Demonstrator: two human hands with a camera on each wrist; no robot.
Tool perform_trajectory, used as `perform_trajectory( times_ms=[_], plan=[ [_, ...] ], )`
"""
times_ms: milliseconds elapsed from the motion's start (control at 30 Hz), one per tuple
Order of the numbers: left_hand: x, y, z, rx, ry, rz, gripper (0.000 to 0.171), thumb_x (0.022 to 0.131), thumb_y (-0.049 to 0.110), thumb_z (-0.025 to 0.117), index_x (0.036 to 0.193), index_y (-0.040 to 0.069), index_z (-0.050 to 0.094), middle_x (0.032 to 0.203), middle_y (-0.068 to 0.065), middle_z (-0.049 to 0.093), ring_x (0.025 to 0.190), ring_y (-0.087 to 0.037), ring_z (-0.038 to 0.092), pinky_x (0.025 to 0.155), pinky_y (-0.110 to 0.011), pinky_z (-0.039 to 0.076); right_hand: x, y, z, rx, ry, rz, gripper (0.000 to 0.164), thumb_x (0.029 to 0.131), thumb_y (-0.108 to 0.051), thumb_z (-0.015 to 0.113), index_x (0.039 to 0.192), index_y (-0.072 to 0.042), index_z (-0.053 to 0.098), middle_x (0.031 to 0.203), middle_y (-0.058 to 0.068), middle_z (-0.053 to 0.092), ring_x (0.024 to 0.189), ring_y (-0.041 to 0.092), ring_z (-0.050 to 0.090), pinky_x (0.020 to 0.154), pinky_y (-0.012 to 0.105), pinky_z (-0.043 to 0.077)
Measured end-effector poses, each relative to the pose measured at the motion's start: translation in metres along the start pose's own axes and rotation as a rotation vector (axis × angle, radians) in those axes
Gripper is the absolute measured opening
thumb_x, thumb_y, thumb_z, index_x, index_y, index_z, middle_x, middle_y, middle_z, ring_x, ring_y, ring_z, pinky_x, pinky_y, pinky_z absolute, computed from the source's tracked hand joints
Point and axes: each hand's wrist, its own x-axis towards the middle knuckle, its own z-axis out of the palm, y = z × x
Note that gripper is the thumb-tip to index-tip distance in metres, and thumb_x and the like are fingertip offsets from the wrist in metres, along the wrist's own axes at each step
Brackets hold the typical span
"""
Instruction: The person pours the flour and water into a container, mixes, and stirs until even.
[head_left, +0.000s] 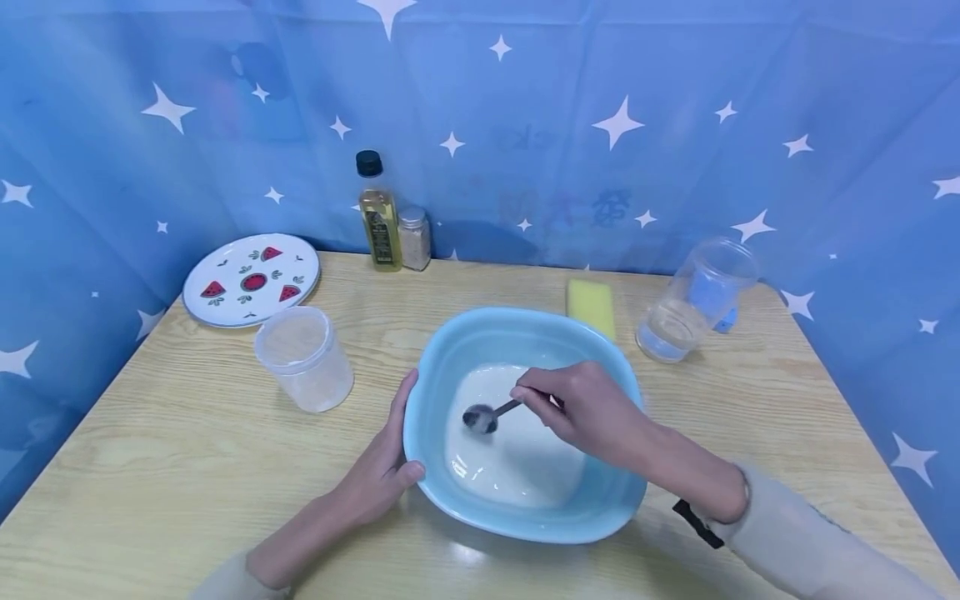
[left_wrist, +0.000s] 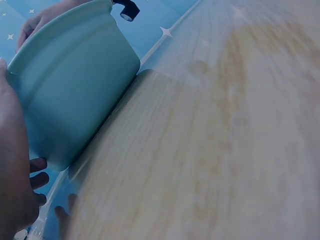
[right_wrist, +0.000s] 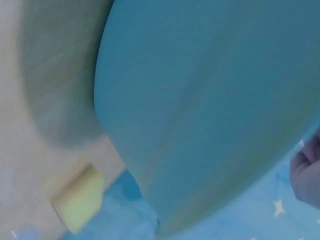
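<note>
A light blue plastic basin (head_left: 491, 321) stands on the table with milky white liquid (head_left: 517, 471) in its bottom. My left hand (head_left: 378, 475) holds its left side, thumb at the rim and fingers around the outer wall. In the left wrist view those fingers (left_wrist: 39, 180) reach along the basin's side. Over the basin, my right hand (head_left: 588, 408) pinches the handle of a dark metal spoon (head_left: 482, 418). The spoon's bowl is at the white liquid, with some white in it. The right wrist view shows mostly the basin's outer wall (right_wrist: 200, 110).
Left of the basin are a translucent plastic jar (head_left: 307, 362) and a watermelon-print plate (head_left: 225, 262). An oil bottle (head_left: 381, 225) and a small shaker jar (head_left: 415, 239) stand at the back. A yellow sponge (head_left: 591, 307) and a clear cup (head_left: 675, 321) with some liquid are behind right.
</note>
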Motion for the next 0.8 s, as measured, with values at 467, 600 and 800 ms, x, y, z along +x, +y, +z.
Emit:
perform_trajectory(
  times_ms=[467, 600, 800],
  plan=[
    [-0.001, 0.0, 0.001, 0.004, 0.001, -0.023, 0.092, 0.088, 0.066, 0.034, 0.149, 0.011, -0.006, 0.155, -0.003, 0.006, 0.134, -0.03, 0.027, 0.103, -0.043, 0.031, 0.006, 0.022, 0.025, 0.12, -0.125, 0.277, 0.022, 0.094, -0.013, 0.056, 0.073, -0.015, 0.061, 0.053, -0.015, 0.044, 0.044, 0.001, 0.036, 0.045, 0.019, 0.033],
    [-0.001, 0.0, 0.002, -0.001, 0.005, -0.017, 0.091, 0.089, 0.066, 0.034, 0.149, 0.011, -0.006, 0.155, -0.004, 0.008, 0.132, -0.03, 0.03, 0.1, -0.041, 0.036, 0.007, 0.036, 0.021, 0.056, -0.064, 0.273, 0.019, 0.093, -0.012, 0.057, 0.075, -0.011, 0.064, 0.052, -0.014, 0.042, 0.043, 0.001, 0.034, 0.042, 0.02, 0.031],
    [-0.002, 0.001, 0.002, -0.001, 0.016, -0.014, 0.09, 0.089, 0.066, 0.034, 0.15, 0.013, -0.005, 0.155, -0.004, 0.01, 0.126, -0.03, 0.039, 0.096, -0.041, 0.042, 0.008, 0.043, 0.002, -0.14, -0.023, 0.3, 0.015, 0.092, -0.012, 0.059, 0.081, -0.006, 0.068, 0.054, -0.008, 0.038, 0.045, 0.005, 0.03, 0.043, 0.023, 0.03]
  ],
)
